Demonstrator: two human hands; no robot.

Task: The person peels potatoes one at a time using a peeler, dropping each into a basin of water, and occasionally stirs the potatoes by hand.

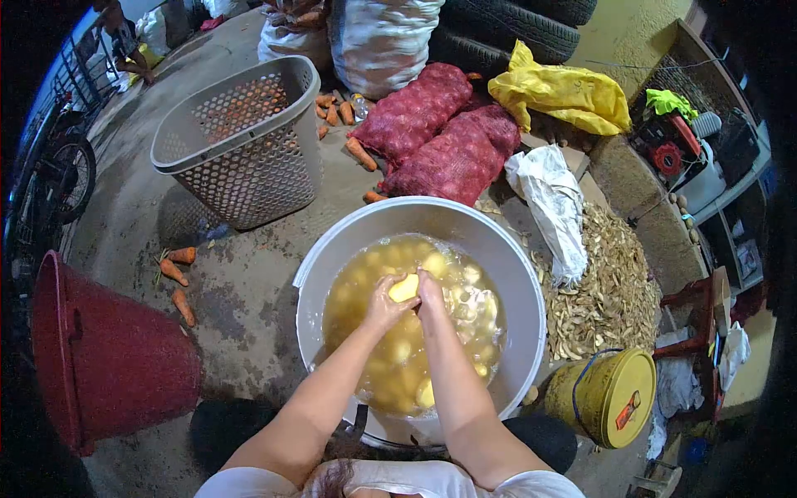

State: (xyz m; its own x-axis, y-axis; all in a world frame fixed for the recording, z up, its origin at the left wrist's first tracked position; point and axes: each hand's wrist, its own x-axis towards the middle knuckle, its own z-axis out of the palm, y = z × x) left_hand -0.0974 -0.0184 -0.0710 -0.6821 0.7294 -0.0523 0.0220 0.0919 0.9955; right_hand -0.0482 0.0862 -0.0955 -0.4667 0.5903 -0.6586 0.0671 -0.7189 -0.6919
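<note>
A pale yellow peeled potato (404, 288) is held between my two hands, just above the water. My left hand (385, 305) is closed around its left side, while my right hand (430, 292) grips the right end. Beneath them stands a large light-grey tub (529, 307) of cloudy yellowish water (353, 324). Several more peeled potatoes float or lie under the surface; one pale potato (434, 264) shows just beyond my hands. Murky water blurs those lower down.
A grey perforated basket (249, 178) and red mesh sacks (452, 158) stand beyond the tub. Carrots (183, 307) and a red bucket (124, 349) are left. Peelings (610, 286), a white sack (548, 199) and a yellow lidded bucket (602, 397) lie right.
</note>
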